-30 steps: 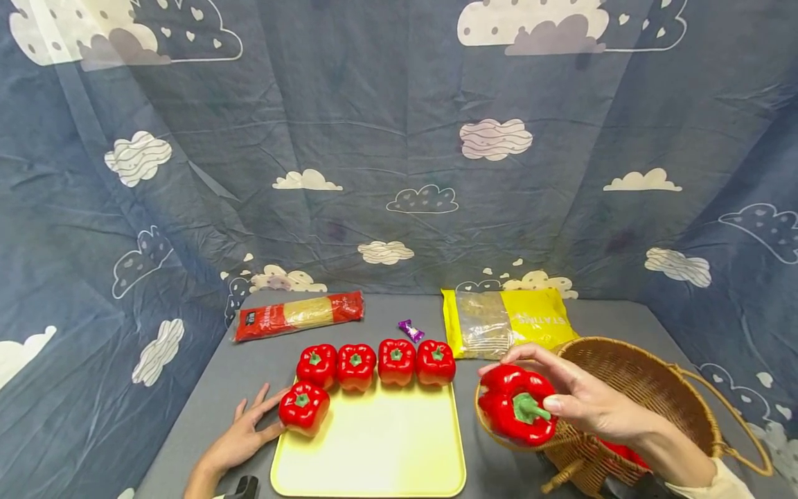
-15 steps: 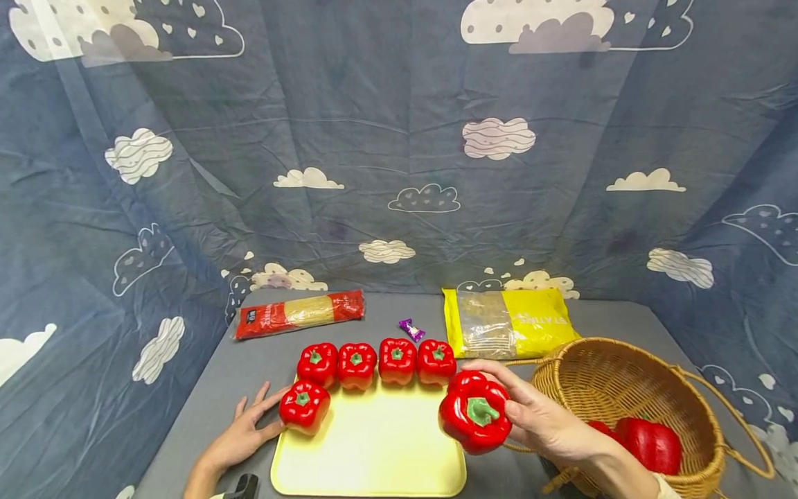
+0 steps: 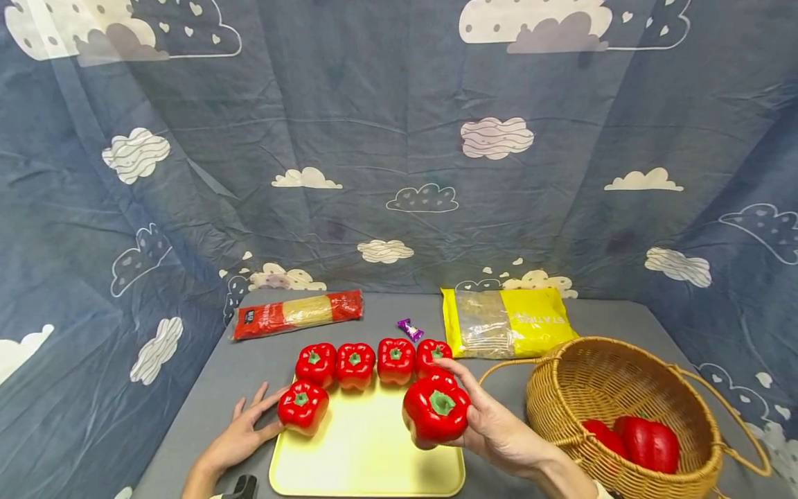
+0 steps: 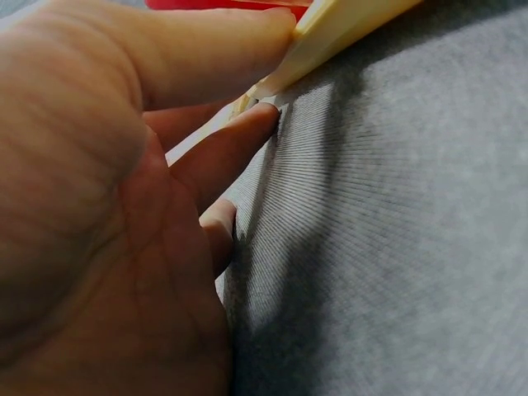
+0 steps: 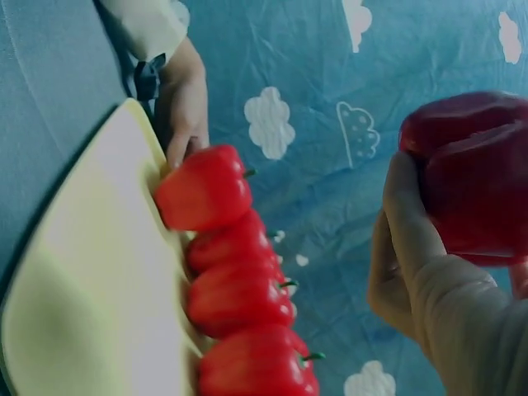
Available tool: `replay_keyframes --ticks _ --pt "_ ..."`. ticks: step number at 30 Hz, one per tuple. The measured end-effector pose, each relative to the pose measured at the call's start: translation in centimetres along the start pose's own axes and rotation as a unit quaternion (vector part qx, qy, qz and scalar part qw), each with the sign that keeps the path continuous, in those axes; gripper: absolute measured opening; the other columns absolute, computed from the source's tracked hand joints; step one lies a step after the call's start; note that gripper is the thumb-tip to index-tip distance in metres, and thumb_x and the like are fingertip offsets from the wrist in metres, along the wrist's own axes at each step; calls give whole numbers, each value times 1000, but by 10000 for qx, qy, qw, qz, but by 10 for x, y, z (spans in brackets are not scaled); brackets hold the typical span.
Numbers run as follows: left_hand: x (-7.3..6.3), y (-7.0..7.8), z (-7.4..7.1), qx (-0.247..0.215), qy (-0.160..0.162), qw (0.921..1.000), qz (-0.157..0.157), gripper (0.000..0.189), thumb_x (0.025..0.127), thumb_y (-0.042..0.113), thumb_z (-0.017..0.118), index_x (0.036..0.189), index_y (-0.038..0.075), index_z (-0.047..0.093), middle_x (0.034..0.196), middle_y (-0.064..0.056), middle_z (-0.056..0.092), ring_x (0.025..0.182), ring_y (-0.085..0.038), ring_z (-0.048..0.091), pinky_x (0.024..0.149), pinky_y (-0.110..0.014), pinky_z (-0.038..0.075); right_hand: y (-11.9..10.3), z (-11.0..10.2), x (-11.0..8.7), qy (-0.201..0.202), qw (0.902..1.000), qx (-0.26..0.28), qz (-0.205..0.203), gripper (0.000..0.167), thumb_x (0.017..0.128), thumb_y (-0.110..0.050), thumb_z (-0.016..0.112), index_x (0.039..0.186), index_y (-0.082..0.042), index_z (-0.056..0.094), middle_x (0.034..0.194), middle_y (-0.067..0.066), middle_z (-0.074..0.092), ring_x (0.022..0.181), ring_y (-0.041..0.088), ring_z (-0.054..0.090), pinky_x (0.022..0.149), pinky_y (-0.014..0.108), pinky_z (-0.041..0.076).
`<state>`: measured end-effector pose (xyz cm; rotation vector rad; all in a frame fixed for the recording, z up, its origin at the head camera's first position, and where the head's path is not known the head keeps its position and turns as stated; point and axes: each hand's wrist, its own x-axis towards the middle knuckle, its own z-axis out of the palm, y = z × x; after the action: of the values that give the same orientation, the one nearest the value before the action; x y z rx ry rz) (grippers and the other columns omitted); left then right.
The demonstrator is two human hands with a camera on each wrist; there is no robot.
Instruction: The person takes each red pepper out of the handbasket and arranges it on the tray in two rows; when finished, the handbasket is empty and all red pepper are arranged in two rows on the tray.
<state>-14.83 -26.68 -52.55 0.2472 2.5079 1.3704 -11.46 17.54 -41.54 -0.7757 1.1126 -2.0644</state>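
My right hand (image 3: 499,433) grips a red bell pepper (image 3: 430,419) with a green stem, held above the right part of the pale yellow tray (image 3: 368,464). In the right wrist view the fingers and thumb wrap the held pepper (image 5: 478,177), apart from the others. Several red peppers (image 3: 355,366) stand along the tray's far edge, and another pepper (image 3: 303,407) sits at its left edge. My left hand (image 3: 237,436) lies there with fingers spread, touching the tray's edge; in the left wrist view its thumb (image 4: 223,54) reaches the rim beside a bit of red pepper.
A wicker basket (image 3: 561,395) with red peppers (image 3: 648,443) inside stands at the right, its handles sticking outward. Behind the tray lie a red noodle packet (image 3: 299,314), a purple wrapped candy (image 3: 410,330) and a yellow packet (image 3: 508,321). A cloud-patterned cloth hangs around the table.
My right hand has carried the pepper leftward from beside the basket to over the tray, uncovering the peppers in the basket. The left hand has stayed in place.
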Motion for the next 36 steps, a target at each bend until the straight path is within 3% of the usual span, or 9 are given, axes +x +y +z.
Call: replay_keyframes --ticks 3,8,11,14,22,29,36 --pt "0 0 0 0 9 10000 45 64 93 27 70 148 3 48 158 -26 34 152 -50 -5 112 -71 -19 8 -1 6 -95 9999 -53 -101 63 107 -23 46 160 -21 13 153 15 38 134 38 53 110 49 46" --pt "-1 0 0 10 59 9999 99 64 93 26 70 148 3 48 158 -26 34 152 -51 -5 111 -71 -19 21 3 18 120 9981 -537 -293 67 95 -3 66 152 -9 29 146 15 46 131 28 56 103 40 53" --pt "-1 1 0 40 82 9999 121 63 93 27 70 148 3 49 158 -26 35 152 -51 -5 111 -72 -19 28 7 26 238 9952 -858 -400 67 88 8 69 144 -2 34 142 15 49 124 26 60 96 38 57" --pt "-1 1 0 51 74 9999 112 63 93 27 70 147 3 49 158 -26 35 152 -51 -5 111 -72 -18 34 12 34 466 9898 -1317 -280 66 86 8 73 140 -1 37 139 14 50 117 25 65 90 40 60" --pt "1 0 -1 51 -15 10000 -41 65 93 29 70 148 2 47 159 -25 33 152 -49 -6 112 -71 -20 52 18 52 1507 9633 -2175 446 64 82 -4 82 135 -11 47 141 16 45 109 27 69 82 41 62" --pt "1 -1 0 81 -16 9999 -70 66 93 29 70 148 2 47 159 -26 32 152 -49 -6 112 -71 -19 60 17 66 1558 9507 -2622 568 62 81 -6 83 133 -15 50 138 16 47 109 29 66 80 37 63" --pt "0 3 -1 109 -22 9999 -62 66 94 30 69 149 1 46 159 -26 32 152 -50 -5 112 -71 -20 65 12 75 1886 9214 -3342 611 59 80 -15 85 129 -20 54 137 12 49 109 29 58 76 33 62"
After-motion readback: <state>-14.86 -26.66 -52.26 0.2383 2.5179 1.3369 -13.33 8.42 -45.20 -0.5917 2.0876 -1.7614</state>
